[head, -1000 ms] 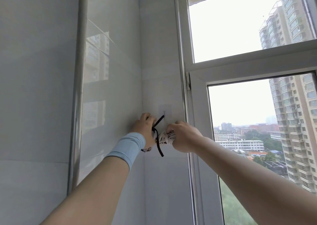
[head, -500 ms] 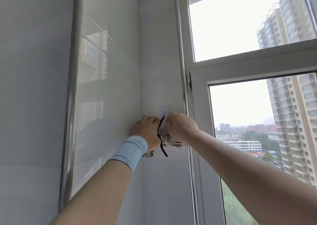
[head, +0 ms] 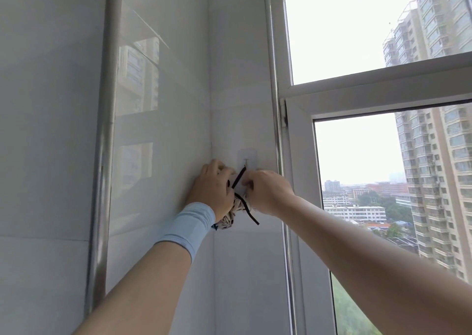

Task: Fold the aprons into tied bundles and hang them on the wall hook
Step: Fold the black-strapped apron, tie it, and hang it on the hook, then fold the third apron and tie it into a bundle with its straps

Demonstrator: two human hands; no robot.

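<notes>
Since a second ago the hands have drawn together under the hook (head: pixel 245 161), and the bundle (head: pixel 229 221), then held level between them, now sits lower, showing beneath the left wrist.

The left hand (head: pixel 212 189) has its back to the camera, fingers curled against the wall (head: pixel 242 104), and grips the upper part of the bundle; only the patterned, pale lower end shows below the palm. A light blue wristband (head: pixel 188 228) circles that wrist. The right hand (head: pixel 268 193) comes in from the window side, its fingers curled in and pinching at the top of the bundle just where the tie (head: pixel 238 177) crosses it — whether they hold cloth or tie cannot be told. The two hands are nearly touching.

The tie is a thin black strip. One stretch runs taut and slanted from between the hands up to the hook's lower tip; whether it is looped over the hook cannot be told. Another end hangs loose, down and to the right, below the right hand.

The hook is a small metal one on a clear stick-on plate, fixed to the narrow white wall close to the corner. Left of the corner a glossy tiled wall reflects buildings, and a steel pipe (head: pixel 104 135) runs upright. To the right stands a white-framed window (head: pixel 296 109) — tower blocks (head: pixel 434 171) and low roofs lie beyond it.
</notes>
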